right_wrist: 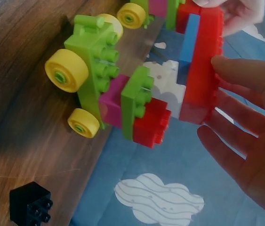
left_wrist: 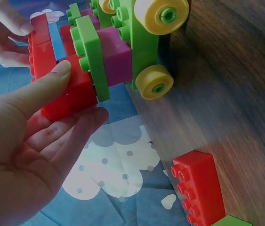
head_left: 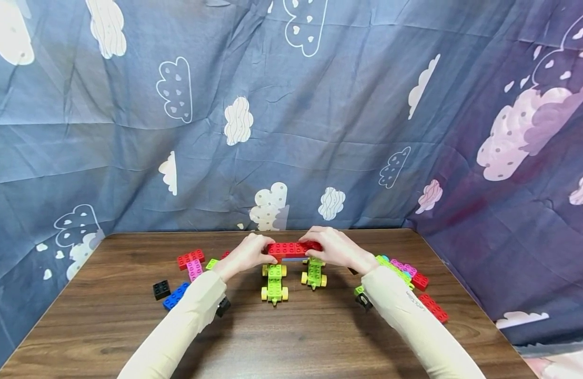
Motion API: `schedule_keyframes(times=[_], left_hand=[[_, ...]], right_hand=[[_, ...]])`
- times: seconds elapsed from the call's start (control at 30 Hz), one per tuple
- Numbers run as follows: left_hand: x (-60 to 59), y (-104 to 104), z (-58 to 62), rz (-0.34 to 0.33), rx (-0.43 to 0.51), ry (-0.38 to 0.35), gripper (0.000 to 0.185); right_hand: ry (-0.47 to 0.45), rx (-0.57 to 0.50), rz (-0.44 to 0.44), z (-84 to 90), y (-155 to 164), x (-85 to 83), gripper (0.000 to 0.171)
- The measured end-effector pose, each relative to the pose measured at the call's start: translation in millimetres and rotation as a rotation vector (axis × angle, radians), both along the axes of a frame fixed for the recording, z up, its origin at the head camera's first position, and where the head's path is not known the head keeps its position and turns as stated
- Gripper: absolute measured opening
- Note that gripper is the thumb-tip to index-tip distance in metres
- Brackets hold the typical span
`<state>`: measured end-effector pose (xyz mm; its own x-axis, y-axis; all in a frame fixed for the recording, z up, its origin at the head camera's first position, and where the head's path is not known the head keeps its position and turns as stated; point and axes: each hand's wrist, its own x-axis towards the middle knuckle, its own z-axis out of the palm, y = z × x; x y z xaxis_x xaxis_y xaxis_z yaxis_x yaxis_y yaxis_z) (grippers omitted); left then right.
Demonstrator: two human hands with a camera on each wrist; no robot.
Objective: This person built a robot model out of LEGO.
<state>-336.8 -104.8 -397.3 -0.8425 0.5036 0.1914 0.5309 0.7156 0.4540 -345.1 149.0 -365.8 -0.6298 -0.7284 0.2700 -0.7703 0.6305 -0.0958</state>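
Bar: long red plastic brick bar (head_left: 291, 248) is sitting across two green wheeled brick carts (head_left: 274, 283), mid wooden table (head_left: 291, 337)
Left hand (head_left: 246, 253): pinching the bar's left end
Right hand (head_left: 336, 247): gripping its right end

I see a dark brown wood-grain table (head_left: 282, 337) set into a corner draped with blue-grey cloth (head_left: 320, 116). The cloth bears printed clouds, some white, some only outlined, and hangs creased and wrinkled behind and to the right of the table. Its right side looks purplish and dimmer; the light is otherwise soft and even.
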Motion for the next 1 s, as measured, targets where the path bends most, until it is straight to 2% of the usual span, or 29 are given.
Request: schedule_keyframes(times=[0.13,0.33,0.5,0.7,1.0], left_hand=[[0.5,0.5,-1.3,-0.002,0.009,0.002,0.019],[0.4,0.8,-3.6,-0.005,0.013,0.018,0.019],[0.8,0.5,-3.8,0.001,0.015,0.020,0.022],[1.9,0.2,-3.9,0.000,0.012,0.018,0.024],[1.1,-0.2,-5.3,-0.011,-0.002,0.046,0.025]], right_hand=[[0.012,-0.044,0.003,6.7,10.0,0.6,0.024],[-0.030,-0.104,-0.070,6.5,33.7,-6.9,0.025],[-0.114,-0.138,-0.108,-3.5,48.2,-17.0,0.027],[-0.227,-0.124,-0.139,-19.4,50.7,-27.3,0.032],[-0.239,-0.116,-0.168,-28.0,46.8,-34.8,0.031]])
